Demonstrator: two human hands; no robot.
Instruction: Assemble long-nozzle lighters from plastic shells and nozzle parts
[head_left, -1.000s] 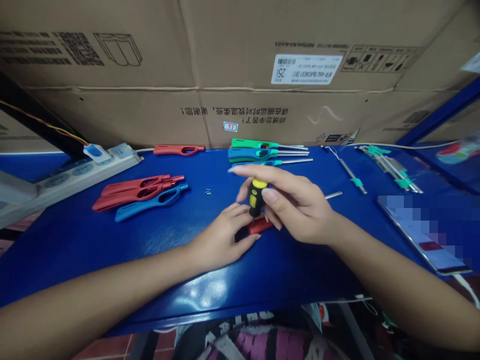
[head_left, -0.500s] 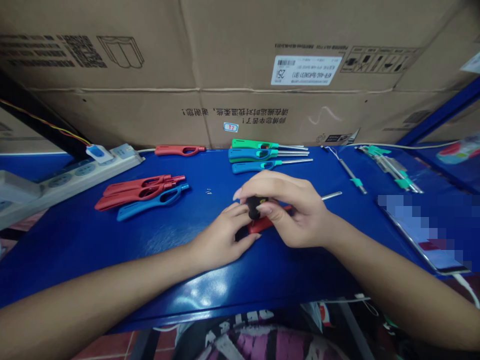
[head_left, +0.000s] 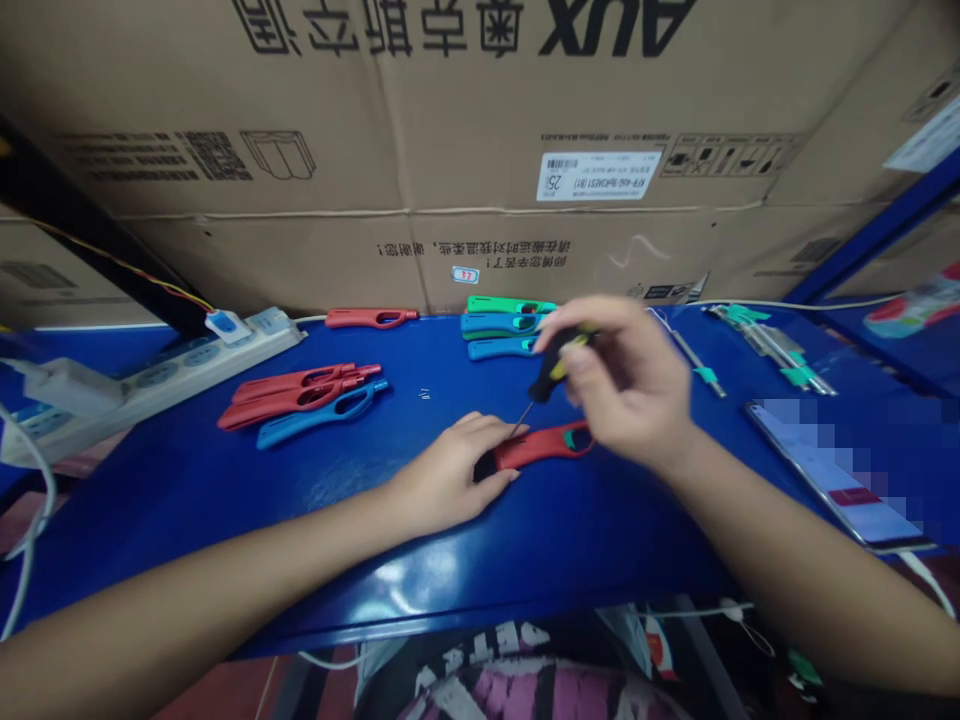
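On the blue table, my left hand (head_left: 442, 482) grips the left end of a red gas lighter (head_left: 546, 444) between fingers and thumb. A green trigger shows in the lighter's loop; its far right part is hidden behind my right hand (head_left: 634, 385). That hand is closed around the black and yellow handle of a screwdriver (head_left: 549, 372). Tilted, the screwdriver points down and left, and its thin shaft ends by my left fingertips at the lighter's edge. Whether the tip touches the lighter I cannot tell. A few tiny screws (head_left: 424, 394) lie beyond my left hand.
Red lighter bodies (head_left: 289, 395) and a blue one (head_left: 322, 415) lie at left near a power strip (head_left: 176, 375). Green and blue lighters (head_left: 499, 325) sit at the back. Metal tube parts (head_left: 776, 345) and a phone (head_left: 832, 475) are at right. A cardboard box (head_left: 465, 130) stands behind.
My right hand has risen and moved right, lifting the screwdriver from nearly upright over the lighter to a slant. The left hand stays on the lighter. My view has tilted up slightly.
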